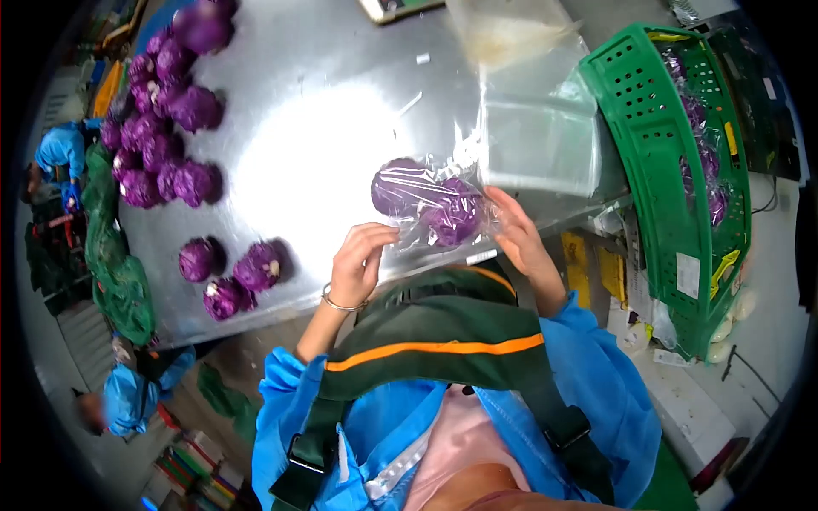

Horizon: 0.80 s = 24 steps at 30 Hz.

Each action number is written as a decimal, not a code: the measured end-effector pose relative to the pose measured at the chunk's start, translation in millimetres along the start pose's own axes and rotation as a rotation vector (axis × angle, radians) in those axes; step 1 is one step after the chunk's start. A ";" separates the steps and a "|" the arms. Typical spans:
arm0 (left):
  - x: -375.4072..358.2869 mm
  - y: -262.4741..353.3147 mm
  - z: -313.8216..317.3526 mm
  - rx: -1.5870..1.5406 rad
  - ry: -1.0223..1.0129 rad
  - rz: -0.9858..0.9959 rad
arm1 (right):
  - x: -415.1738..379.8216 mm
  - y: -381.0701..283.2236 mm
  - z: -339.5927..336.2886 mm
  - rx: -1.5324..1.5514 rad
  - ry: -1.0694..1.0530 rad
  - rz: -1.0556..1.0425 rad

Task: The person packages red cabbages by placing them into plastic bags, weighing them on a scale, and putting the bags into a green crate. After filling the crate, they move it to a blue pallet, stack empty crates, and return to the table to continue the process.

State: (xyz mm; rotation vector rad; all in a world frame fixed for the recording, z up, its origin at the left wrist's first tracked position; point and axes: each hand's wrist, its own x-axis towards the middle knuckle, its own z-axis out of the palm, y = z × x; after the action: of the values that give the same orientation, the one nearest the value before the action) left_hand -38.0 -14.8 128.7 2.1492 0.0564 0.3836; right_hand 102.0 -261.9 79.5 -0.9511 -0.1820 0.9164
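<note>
Two purple cabbages lie side by side near the table's front edge, the left one (397, 186) and the right one (453, 215), with clear plastic film (426, 200) over them. My left hand (362, 255) is at the film's left edge, its fingers closed on it. At the right edge of the film, my right hand (518, 230) has its fingers bent against the plastic beside the right cabbage. A stack of clear plastic bags (542, 140) lies flat just behind my right hand.
Many loose purple cabbages (158, 145) fill the metal table's (315, 102) left side, with several more (258, 266) nearer the front. A green crate (630, 111) holding wrapped cabbages stands right. Two people in blue (128, 399) (61, 149) are at the left.
</note>
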 end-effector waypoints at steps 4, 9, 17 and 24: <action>-31.7 5.3 10.0 -0.370 0.025 -0.549 | -26.2 12.1 -8.8 -0.525 0.281 0.282; -43.0 5.8 31.6 0.032 -0.302 -0.684 | -37.6 25.6 -13.2 -0.524 0.382 0.191; -58.7 5.3 38.7 -0.365 0.067 -0.838 | -42.1 9.8 7.6 -1.143 0.395 -0.273; -12.6 39.8 -15.9 -0.252 0.474 -0.109 | -22.8 -41.5 55.2 -0.992 0.367 -0.763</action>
State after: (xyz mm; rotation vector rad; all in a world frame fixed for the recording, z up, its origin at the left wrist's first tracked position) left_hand -58.8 -27.2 166.2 1.7611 0.3721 0.7853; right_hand 84.4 -254.9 149.7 -1.7624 -0.6656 -0.1297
